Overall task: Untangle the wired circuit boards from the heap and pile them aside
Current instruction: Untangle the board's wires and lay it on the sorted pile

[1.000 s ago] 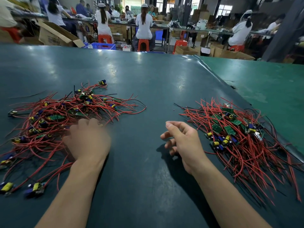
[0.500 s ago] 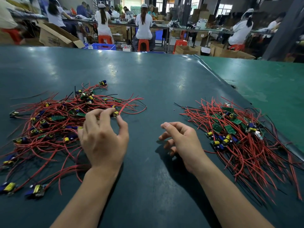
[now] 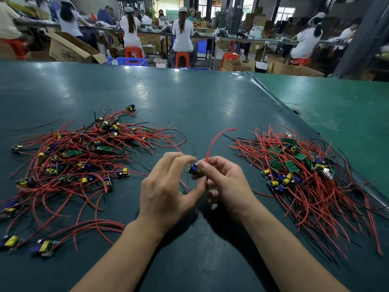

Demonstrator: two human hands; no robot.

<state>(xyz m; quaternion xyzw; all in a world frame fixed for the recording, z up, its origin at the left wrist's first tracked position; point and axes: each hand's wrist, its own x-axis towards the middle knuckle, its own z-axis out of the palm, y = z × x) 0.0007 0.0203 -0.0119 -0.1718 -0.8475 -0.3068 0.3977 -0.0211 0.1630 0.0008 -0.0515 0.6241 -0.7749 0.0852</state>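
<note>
My two hands meet near the middle of the dark green worktop [image 3: 189,98]. My left hand [image 3: 166,186] and my right hand [image 3: 227,182] both pinch one small circuit board [image 3: 194,168] between fingertips, lifted just off the surface; its red wire [image 3: 214,140] arcs up and away. Toward the left edge sprawls the tangled heap [image 3: 73,163], many boards still knotted in red wires. Toward the right edge lies the sorted pile [image 3: 299,178], already sizeable. I judge the job roughly half done, with plenty left.
</note>
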